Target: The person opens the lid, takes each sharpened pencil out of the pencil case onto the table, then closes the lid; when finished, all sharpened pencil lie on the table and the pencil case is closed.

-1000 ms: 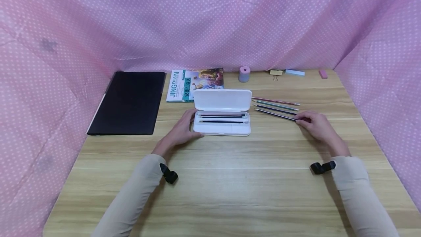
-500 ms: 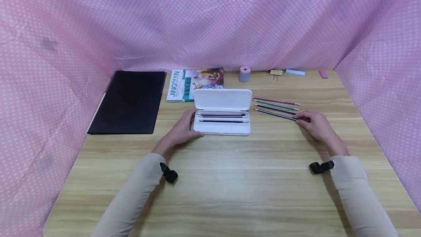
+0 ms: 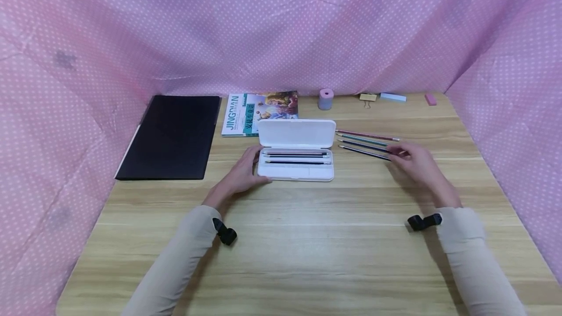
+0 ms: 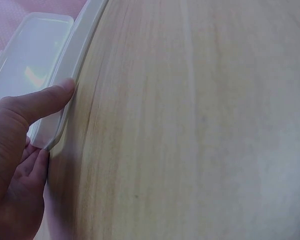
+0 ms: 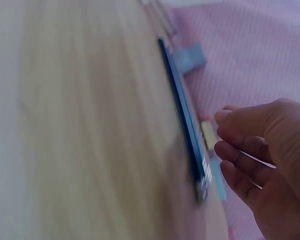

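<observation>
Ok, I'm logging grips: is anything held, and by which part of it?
The left hand holds the white case by its left end; the right hand, beside loose pencils, holds nothing.

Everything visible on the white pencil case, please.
The white pencil case looks like smooth plastic: shallow, rectangular, round-cornered, its hinged lid raised at the back. It lies flat on the wood-grain table, dark pencils lying lengthwise inside. The left hand grips its left end, thumb at the front edge.
</observation>
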The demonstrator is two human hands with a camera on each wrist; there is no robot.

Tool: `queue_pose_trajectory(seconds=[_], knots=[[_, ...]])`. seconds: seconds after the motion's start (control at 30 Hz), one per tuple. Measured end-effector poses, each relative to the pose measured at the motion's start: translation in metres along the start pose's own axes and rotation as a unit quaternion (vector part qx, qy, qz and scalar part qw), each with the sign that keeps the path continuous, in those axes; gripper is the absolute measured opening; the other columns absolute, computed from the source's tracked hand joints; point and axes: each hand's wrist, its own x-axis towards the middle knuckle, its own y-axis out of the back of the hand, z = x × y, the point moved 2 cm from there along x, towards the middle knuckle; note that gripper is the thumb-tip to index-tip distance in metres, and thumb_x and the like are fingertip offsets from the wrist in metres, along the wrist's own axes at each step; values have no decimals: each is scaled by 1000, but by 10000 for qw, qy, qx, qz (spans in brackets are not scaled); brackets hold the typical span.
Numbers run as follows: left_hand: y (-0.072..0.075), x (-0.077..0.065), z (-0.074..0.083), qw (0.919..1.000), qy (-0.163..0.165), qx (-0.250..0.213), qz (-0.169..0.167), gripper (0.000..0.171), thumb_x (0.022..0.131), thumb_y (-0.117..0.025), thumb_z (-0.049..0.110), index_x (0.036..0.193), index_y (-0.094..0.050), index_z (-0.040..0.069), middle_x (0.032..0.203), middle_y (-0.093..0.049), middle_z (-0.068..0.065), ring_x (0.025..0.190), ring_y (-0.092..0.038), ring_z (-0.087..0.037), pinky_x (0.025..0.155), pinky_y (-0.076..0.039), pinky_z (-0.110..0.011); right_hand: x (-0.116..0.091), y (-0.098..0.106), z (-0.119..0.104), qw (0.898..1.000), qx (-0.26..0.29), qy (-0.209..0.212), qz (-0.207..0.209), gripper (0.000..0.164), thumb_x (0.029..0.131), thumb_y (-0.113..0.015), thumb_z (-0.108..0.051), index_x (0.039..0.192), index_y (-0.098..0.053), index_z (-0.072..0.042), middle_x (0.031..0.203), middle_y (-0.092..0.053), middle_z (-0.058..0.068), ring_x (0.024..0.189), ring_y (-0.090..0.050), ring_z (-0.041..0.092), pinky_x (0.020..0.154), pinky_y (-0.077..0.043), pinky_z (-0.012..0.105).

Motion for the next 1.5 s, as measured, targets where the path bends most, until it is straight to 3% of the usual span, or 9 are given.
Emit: queue_pose_trajectory(seconds=[0.1, 0.2, 0.4, 0.67, 0.87, 1.0, 1.27, 1.5], knots=[[0, 0, 0, 10000, -15, -7, -17, 99, 71, -75, 48, 146, -15, 24, 145, -23, 0, 130, -30, -15, 108, -30, -31, 8, -3, -14, 9993, 215, 235, 189, 23, 82, -67, -2, 105, -65, -1, 99, -65, 14, 84, -58, 23, 73, -49, 23], [1, -1, 1, 10000, -29, -17, -17, 99, 71, -75, 47, 146, -15, 24, 145, -23, 0, 130, -30, -15, 108, -30, -31, 16, -11, -28, 9980, 549, 256, 159, 27, 81, -68, -3, 108, -64, -2, 102, -64, 12, 87, -58, 22, 77, -49, 27], [1, -1, 2, 10000, -22, -3, -5, 99, 71, -75, 46, 146, -15, 23, 145, -24, 0, 130, -30, -14, 108, -31, -31, 33, -37, -58, 9910, 1298, 140, -294, 34, 83, -68, -10, 115, -60, -3, 110, -62, 11, 101, -57, 22, 91, -46, 41], [1, -1, 3, 10000, -43, 5, 2, 99, 70, -75, 47, 146, -16, 22, 144, -25, -1, 129, -31, -14, 108, -31, -31, 43, -79, -93, 9790, 1732, 540, -930, 34, 86, -65, -19, 118, -58, -9, 114, -59, 4, 106, -55, 20, 94, -46, 40], [1, -1, 2, 10000, -36, -3, 9, 100, 70, -76, 47, 146, -16, 22, 144, -25, -1, 129, -31, -14, 108, -30, -30, 45, -96, -109, 9769, 1368, 867, -1392, 33, 88, -62, -21, 118, -58, -8, 114, -58, 5, 106, -55, 20, 93, -47, 40], [1, 0, 1, 10000, 1, -10, 8, 100, 70, -76, 46, 146, -15, 22, 144, -24, 0, 130, -30, -13, 108, -30, -29, 46, -103, -114, 9775, 990, 825, -1672, 33, 88, -63, -20, 119, -58, -8, 114, -59, 4, 106, -54, 17, 93, -46, 37], [1, 0, 1, 10000, 3, 10, 14, 99, 70, -75, 47, 146, -15, 23, 144, -24, 0, 130, -30, -13, 108, -30, -30, 52, -105, -121, 9771, 467, 906, -1867, 24, 90, -60, -17, 114, -60, -11, 101, -60, -3, 93, -55, 12, 86, -49, 34], [0, 1, 1, 10000, 6, 57, 17, 100, 70, -75, 48, 146, -15, 23, 144, -24, 0, 129, -31, -14, 107, -31, -30, 58, -107, -125, 9767, 120, 869, -1961, 28, 89, -61, -14, 117, -61, -9, 106, -61, 2, 94, -54, 14, 87, -48, 34]])
